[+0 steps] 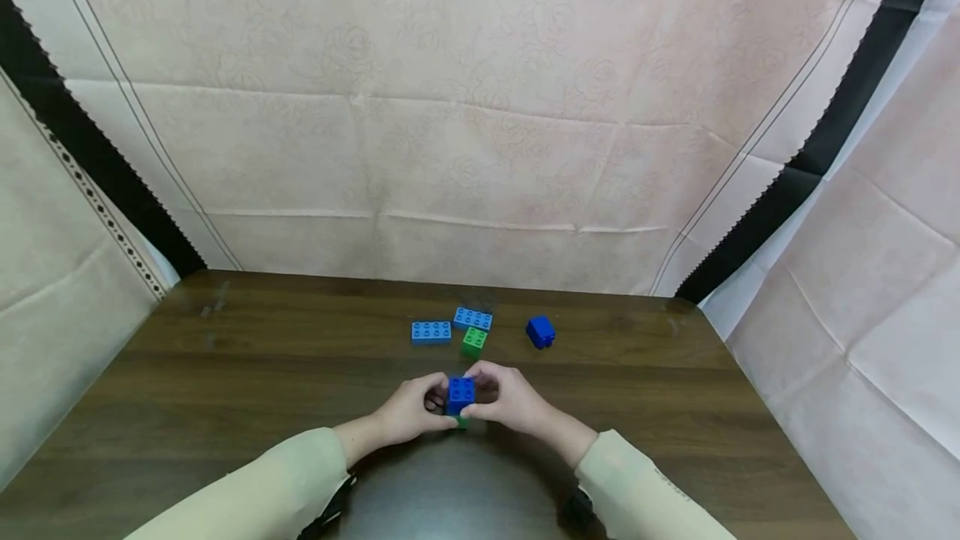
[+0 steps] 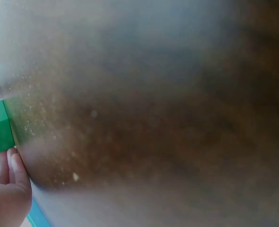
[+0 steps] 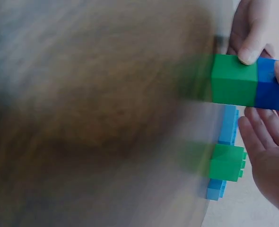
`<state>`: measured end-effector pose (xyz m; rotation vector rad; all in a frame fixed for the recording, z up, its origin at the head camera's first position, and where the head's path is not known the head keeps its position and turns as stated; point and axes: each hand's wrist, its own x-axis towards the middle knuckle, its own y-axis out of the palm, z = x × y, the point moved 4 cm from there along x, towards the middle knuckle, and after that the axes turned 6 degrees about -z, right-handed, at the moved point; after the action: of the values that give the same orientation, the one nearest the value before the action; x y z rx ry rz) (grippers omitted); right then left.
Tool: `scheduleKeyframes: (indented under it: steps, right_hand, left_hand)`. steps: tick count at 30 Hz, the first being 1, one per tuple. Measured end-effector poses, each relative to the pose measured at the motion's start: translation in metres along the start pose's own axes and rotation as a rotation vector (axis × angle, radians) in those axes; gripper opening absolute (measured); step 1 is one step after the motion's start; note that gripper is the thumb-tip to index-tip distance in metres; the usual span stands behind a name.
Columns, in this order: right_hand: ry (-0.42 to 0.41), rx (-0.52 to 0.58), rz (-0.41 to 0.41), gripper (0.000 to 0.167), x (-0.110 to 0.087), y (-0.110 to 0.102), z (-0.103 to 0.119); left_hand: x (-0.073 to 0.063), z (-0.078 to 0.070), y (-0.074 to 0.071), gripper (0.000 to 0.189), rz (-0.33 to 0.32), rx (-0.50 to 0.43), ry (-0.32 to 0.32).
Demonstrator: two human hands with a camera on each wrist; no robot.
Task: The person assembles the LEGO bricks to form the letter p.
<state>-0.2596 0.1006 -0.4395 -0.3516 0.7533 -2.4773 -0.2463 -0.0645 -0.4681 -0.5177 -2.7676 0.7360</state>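
**Dark blue on green, probably mid-stacking**

Pinching dark blue brick (image 1: 461,397) between right hand (image 1: 516,400) thumb and fingers; gripping lower green brick (image 3: 234,80) beneath with left hand (image 1: 409,408). Mid-table (image 1: 247,340), well in from far edge. No gap visible at joint; can't tell if fully seated. Next likely calls for: press down square, let go, then reach toward far edge for loose green brick (image 1: 474,342) or left light blue brick (image 1: 431,333).
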Motion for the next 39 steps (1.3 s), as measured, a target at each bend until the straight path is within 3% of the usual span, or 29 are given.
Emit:
scheduleKeyframes:
  steps: [5,12,17,25,39]
  right_hand:
    - [0.012,0.079,-0.002,0.047,0.001,-0.013,0.0]
    - [0.078,0.204,-0.23,0.039,0.017,-0.043,-0.015]
    - [0.148,0.226,-0.317,0.04,0.033,-0.054,-0.029]
    - [0.246,0.281,-0.411,0.041,0.056,-0.057,-0.045]
    - [0.306,0.207,-0.46,0.045,0.073,-0.048,-0.065]
  left_hand:
    - [0.001,0.002,0.001,0.03,0.0,0.003,-0.008]
    - [0.001,0.003,0.001,0.031,0.0,0.004,-0.033]
    - [0.001,0.003,0.0,0.031,0.0,-0.004,-0.032]
    - [0.0,0.002,0.001,0.029,0.003,0.014,-0.032]
    - [-0.001,0.002,0.0,0.028,0.0,0.003,-0.044]
